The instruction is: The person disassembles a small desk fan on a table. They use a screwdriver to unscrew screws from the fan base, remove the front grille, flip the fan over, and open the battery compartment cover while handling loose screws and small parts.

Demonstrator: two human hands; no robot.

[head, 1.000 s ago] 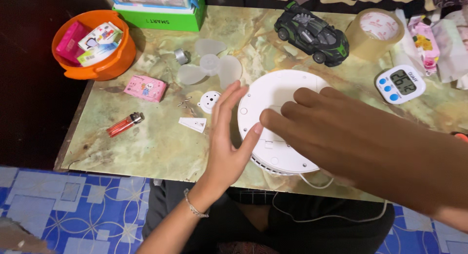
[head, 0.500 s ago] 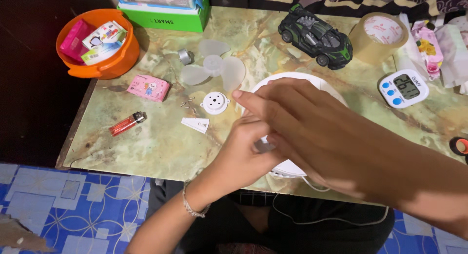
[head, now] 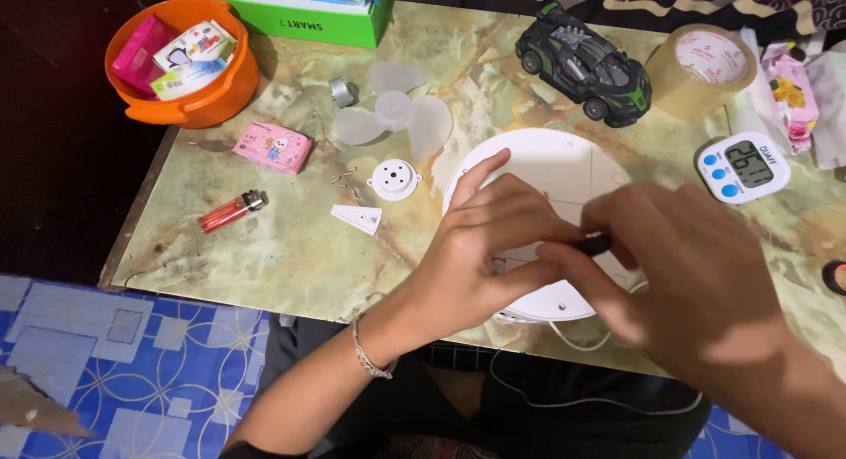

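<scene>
A round white plastic fan housing (head: 564, 164) lies flat near the table's front edge, a thin white cord trailing from it. My left hand (head: 480, 248) rests on its near left part, fingers curled over it. My right hand (head: 696, 274) comes in from the right and grips a slim black tool (head: 592, 244) whose tip points at the housing beside my left fingers. A translucent three-blade fan propeller (head: 397, 115), a small white round cap (head: 394, 179), a small silver motor (head: 343, 92), loose screws (head: 342, 181) and a white wedge-shaped piece (head: 357, 218) lie left of the housing.
An orange bowl (head: 211, 107) of small packets stands at the back left, a green box (head: 304, 20) behind it. A pink packet (head: 272, 147) and red lighter (head: 227, 212) lie left. A black-green toy car (head: 586, 64), tape roll (head: 701, 67) and white digital timer (head: 743, 166) sit at the back right.
My left hand went from flat beside the housing to curled on top of it. My right hand drew back to the right and now holds the black tool at the housing.
</scene>
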